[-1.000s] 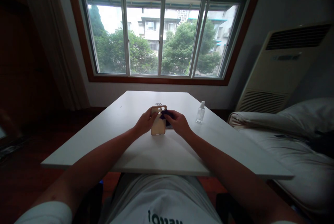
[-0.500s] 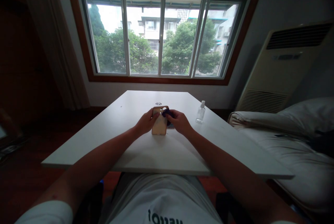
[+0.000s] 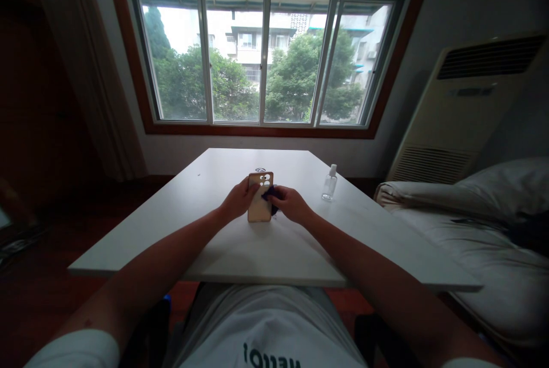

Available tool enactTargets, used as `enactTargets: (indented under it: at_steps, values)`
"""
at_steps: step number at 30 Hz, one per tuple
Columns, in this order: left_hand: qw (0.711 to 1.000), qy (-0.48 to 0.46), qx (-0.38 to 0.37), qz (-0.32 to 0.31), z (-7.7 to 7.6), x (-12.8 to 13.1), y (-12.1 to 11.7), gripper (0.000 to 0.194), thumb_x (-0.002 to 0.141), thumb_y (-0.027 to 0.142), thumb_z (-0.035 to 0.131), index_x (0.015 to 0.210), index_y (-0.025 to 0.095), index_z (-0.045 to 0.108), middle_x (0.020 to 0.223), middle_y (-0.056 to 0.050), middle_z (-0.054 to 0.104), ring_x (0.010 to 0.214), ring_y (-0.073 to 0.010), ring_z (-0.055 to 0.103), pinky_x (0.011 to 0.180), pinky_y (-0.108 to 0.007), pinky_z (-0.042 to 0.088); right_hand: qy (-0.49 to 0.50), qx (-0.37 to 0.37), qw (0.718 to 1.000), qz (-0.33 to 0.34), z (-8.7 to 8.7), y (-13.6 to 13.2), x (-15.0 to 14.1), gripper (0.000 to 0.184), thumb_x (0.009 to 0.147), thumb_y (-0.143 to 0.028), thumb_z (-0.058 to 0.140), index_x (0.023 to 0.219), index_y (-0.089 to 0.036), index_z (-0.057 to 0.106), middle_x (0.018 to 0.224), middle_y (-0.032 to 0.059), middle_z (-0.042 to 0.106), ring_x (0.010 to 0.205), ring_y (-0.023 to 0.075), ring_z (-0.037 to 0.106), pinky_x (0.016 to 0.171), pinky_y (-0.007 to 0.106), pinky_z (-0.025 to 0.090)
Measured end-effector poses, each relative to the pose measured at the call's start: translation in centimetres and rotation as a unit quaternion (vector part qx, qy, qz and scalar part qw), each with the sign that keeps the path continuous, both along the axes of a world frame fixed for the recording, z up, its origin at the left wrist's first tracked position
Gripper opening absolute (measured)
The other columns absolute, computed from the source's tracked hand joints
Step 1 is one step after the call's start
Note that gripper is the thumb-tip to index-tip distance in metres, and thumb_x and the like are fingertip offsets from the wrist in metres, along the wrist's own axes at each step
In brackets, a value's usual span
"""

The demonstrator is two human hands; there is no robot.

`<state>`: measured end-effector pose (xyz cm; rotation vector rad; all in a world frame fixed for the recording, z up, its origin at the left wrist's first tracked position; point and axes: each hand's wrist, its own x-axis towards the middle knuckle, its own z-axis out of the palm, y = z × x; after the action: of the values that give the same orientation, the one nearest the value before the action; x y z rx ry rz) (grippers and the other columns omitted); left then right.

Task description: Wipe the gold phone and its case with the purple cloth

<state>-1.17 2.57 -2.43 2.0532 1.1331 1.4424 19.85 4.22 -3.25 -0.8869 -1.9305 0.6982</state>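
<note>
1. The phone (image 3: 259,203) stands tilted near the middle of the white worktop (image 3: 240,248), back side facing the camera, its lower edge on or just above the surface; which of the two cannot be told.
2. It looks stiff, smooth and fairly light, with a tan case whose camera cut-outs sit at the top. The smooth case is likely slippery and the glass side fragile, so the long edges are judged the safest place to take hold.
3. The left hand (image 3: 238,200) does just that: its fingers (image 3: 253,188) are curled narrowly round the phone's left edge and upper back, propping it up.
4. The right hand (image 3: 288,205) is closed on a small dark cloth (image 3: 269,192), soft and limp, bunched between the fingertips and pressed against the phone's right side near the top.
5. Both hands touch the phone, and the cloth lies between the right fingers and the case.
6. A small clear spray bottle (image 3: 329,184) stands upright on the worktop, well apart to the right of the hands.
7. A bed (image 3: 472,225) with pale bedding lies beside the worktop on the right.
</note>
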Motion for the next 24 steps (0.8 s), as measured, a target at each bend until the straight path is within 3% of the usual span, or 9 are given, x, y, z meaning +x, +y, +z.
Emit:
enactTargets:
  at_steps: [6, 13, 24]
  values:
    - [0.999, -0.031, 0.01, -0.033, 0.5, 0.2, -0.4, 0.044, 0.097, 0.048, 0.05, 0.127, 0.017, 0.06, 0.119, -0.011, 0.069, 0.106, -0.0257, 0.065, 0.09, -0.036, 0.052, 0.054, 0.026, 0.998, -0.038, 0.6, -1.0, -0.2, 0.03, 0.084, -0.038, 0.066, 0.108, -0.02, 0.072, 0.099, 0.0037, 0.075, 0.088, 0.022, 0.068, 0.078, 0.033, 0.055]
    - [0.998, -0.005, 0.007, -0.059, 0.5, 0.4, -0.8, 0.046, 0.098, 0.048, 0.049, 0.131, 0.018, 0.059, 0.12, -0.01, 0.069, 0.105, -0.0248, 0.065, 0.089, -0.033, 0.052, 0.118, 0.042, 0.991, -0.041, 1.0, -1.1, -0.4, 0.031, 0.086, -0.04, 0.065, 0.109, -0.021, 0.07, 0.102, 0.0048, 0.074, 0.093, 0.0217, 0.067, 0.083, 0.034, 0.053]
    - [0.999, 0.034, 0.014, -0.014, 0.3, 0.1, -0.4, 0.041, 0.099, 0.046, 0.047, 0.127, 0.019, 0.059, 0.114, -0.01, 0.07, 0.099, -0.0249, 0.066, 0.085, -0.035, 0.052, 0.021, -0.109, 0.991, 0.074, -0.1, 0.7, 0.4, 0.031, 0.079, -0.034, 0.07, 0.103, -0.014, 0.07, 0.092, 0.0053, 0.072, 0.077, 0.0195, 0.065, 0.067, 0.03, 0.055]
